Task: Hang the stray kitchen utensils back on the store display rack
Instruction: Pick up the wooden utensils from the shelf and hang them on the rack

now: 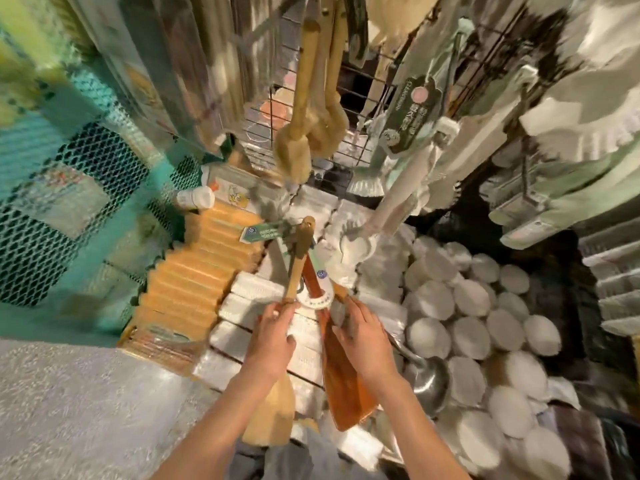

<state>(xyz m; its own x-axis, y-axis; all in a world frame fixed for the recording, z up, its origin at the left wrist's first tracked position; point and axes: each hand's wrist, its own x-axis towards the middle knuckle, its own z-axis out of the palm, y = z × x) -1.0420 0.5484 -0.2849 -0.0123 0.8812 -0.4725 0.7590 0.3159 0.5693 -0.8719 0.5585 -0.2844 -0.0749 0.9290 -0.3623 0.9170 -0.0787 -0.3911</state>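
Both forearms rise from six o'clock, and the hands meet just below the centre of the view. At the left hand the fingers are curled round the handle of a pale wooden spatula; its broad blade hangs down toward six o'clock beneath the wrist, while its handle runs up toward twelve, ending near a green paper tag. At the right hand, just beside the left at three o'clock, the fingers close on a darker reddish-brown spatula, its blade also pointing down; a round white label sits between the two hands where the handles cross. A metal ladle lies at four o'clock of the right wrist, and whether that hand also carries it I cannot tell.

Outward from the hands, white packets are stacked beneath them, orange corrugated packs lie at nine to ten o'clock, and piled round white discs fill three to four o'clock. At twelve o'clock stands the wire display rack, with long-handled sponge brushes already hanging from it; motion blur hides its hooks.

Judging by the raised handles, the step in hand looks like bringing both utensils up for hanging, neither yet on the rack. The next move likely calls for freeing one spatula from the crossing, finding a free hook among the hanging goods, and threading the handle's end onto it; whether that end has a hole or loop is not visible.
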